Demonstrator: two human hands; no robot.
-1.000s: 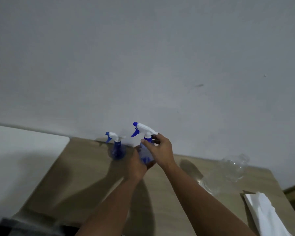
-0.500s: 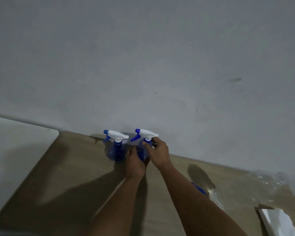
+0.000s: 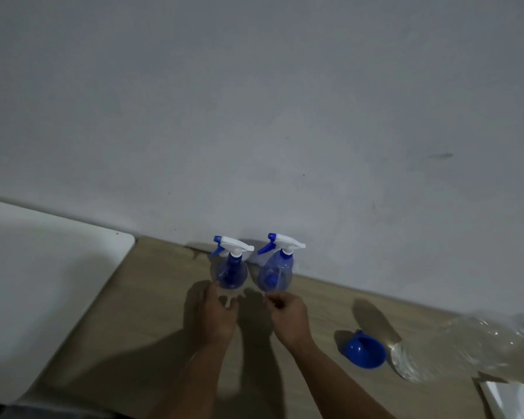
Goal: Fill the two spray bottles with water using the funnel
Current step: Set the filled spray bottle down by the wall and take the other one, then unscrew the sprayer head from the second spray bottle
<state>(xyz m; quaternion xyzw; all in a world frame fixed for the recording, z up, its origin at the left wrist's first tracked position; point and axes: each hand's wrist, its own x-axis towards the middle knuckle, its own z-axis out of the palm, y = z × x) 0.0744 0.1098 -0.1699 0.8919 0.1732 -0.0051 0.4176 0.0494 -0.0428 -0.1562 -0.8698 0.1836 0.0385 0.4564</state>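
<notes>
Two blue spray bottles with white trigger heads stand side by side on the wooden table (image 3: 152, 313) against the wall, the left bottle (image 3: 229, 272) and the right bottle (image 3: 275, 275). Just in front of the left bottle's base rests my left hand (image 3: 217, 317), fingers loosely curled and empty. My right hand (image 3: 288, 314) hovers just in front of the right bottle's base, fingers curled, holding nothing. A blue funnel (image 3: 365, 350) lies on its side on the table to the right of my right arm.
A large clear plastic water bottle (image 3: 460, 346) lies on its side at the right, beyond the funnel. White paper or tissue (image 3: 515, 400) sits at the lower right corner. A white surface (image 3: 43, 282) adjoins the table on the left. A grey wall rises right behind the bottles.
Both hands have let go of the right spray bottle, which now stands next to the left one, and have drawn back toward me. The funnel has come into view.
</notes>
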